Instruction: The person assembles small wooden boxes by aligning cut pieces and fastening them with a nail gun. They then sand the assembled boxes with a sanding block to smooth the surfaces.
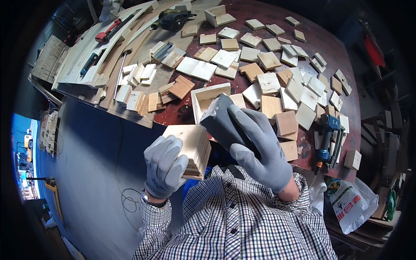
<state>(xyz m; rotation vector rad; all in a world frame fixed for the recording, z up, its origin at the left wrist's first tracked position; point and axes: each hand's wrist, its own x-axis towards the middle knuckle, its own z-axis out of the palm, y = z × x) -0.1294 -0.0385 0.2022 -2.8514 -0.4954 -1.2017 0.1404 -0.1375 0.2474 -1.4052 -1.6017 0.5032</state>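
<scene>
My left hand [165, 164], in a grey work glove, is closed around a small wooden block [190, 141] with a pale top and layered, plywood-like sides. Whether it is solid or hollow cannot be made out. My gloved right hand [262, 149] grips a dark grey sanding block [223, 123], tilted, with its pale, worn end close to the upper right corner of the wooden block. Contact between the two is unclear. Just behind them, an open-sided wooden box [207, 96] stands on the dark red table [175, 113], partly hidden by the sanding block.
Many loose wooden squares [268, 83] cover the table. A blue nail gun [330, 132] lies at the right, above a plastic bag [352, 203]. Toward the far left are a hammer [122, 69], a red tool [108, 31], a blue tool [89, 64] and a dark power tool [172, 20].
</scene>
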